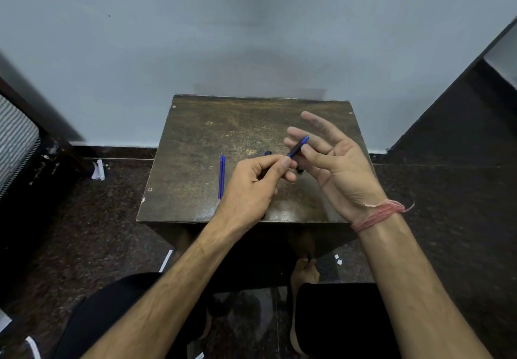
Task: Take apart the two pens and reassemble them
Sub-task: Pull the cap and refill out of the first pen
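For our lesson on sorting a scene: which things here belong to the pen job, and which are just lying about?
Belong to the job:
- pen barrel, pinched by the left hand, against the right hand
- two blue refills on the table
- small dark pen part

Just lying about:
- crumpled paper on the floor
- paper scraps

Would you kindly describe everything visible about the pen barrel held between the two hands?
The pen barrel is a slim dark tube with a blue far end, apparently plastic. It tilts up and away to the right above the table. The left hand pinches its near end between thumb and fingers; its far part lies across the fingers of the open right hand. Whether a refill sits inside cannot be seen.
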